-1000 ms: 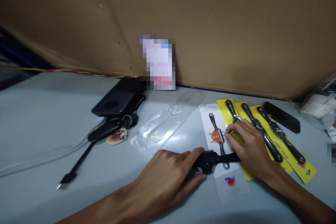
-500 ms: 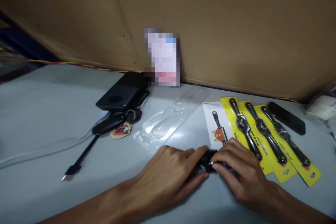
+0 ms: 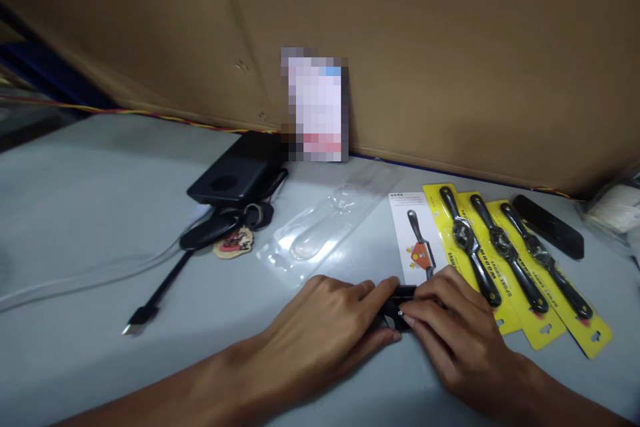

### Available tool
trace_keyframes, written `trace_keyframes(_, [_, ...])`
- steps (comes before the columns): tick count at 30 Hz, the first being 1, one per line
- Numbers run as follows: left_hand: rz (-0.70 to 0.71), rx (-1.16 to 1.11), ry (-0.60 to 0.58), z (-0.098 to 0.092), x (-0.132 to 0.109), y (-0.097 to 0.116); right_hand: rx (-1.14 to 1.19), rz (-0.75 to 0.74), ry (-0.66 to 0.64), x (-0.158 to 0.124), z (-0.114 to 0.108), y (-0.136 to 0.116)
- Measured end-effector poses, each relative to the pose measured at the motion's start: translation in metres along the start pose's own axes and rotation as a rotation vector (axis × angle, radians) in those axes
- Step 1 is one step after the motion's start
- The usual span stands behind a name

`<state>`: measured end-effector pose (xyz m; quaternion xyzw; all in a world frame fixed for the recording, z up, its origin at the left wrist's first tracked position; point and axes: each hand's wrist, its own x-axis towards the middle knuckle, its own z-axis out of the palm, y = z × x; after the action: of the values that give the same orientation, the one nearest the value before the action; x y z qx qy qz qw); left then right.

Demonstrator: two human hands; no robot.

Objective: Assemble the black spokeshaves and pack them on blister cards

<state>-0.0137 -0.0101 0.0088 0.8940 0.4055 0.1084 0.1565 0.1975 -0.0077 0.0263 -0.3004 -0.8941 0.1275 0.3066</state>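
Note:
My left hand [image 3: 333, 320] is wrapped around one end of a black spokeshave [image 3: 393, 310] close to the tabletop, its thumb and index finger along the near and far sides. My right hand [image 3: 460, 330] comes in from the other side, fingertips pinched at the tool's middle on a small silver piece [image 3: 401, 312], too small to make out fully. Both handles of the spokeshave are hidden under the hands. Just beyond them lies a white printed card [image 3: 403, 220] with a picture of the tool, partly covered by my right hand.
Three yellow-carded packs of spokeshaves [image 3: 555, 280] overlap on the right, beside a black phone-like object [image 3: 550, 227]. A clear plastic blister shell [image 3: 325, 227] lies mid-table. Farther left sit a black box [image 3: 235, 170], a keyring [image 3: 257, 215] and a short USB cable [image 3: 163, 287]. Cardboard [image 3: 450, 47] stands behind.
The view has shifted slightly. Both hands stay on the spokeshave, and my right fingertips have moved only a little around the small silver piece.

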Motion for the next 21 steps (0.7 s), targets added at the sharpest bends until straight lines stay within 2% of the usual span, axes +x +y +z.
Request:
trace_keyframes(5, [0.014,-0.005,0.029,0.000,-0.001,0.000,-0.061,-0.042,-0.015,-0.002,0.002,-0.003])
trace_keyframes(11, [0.017,0.032,0.062,0.002,-0.001,0.002,0.081,0.116,0.031,0.003,0.011,-0.006])
trace_keyframes(16, [-0.013,0.123,0.132,0.006,-0.002,0.005,0.075,0.126,0.092,0.004,0.021,-0.009])
trace_keyframes(21, [0.020,0.113,0.153,0.005,-0.001,0.006,0.109,0.117,0.098,0.004,0.011,-0.006])
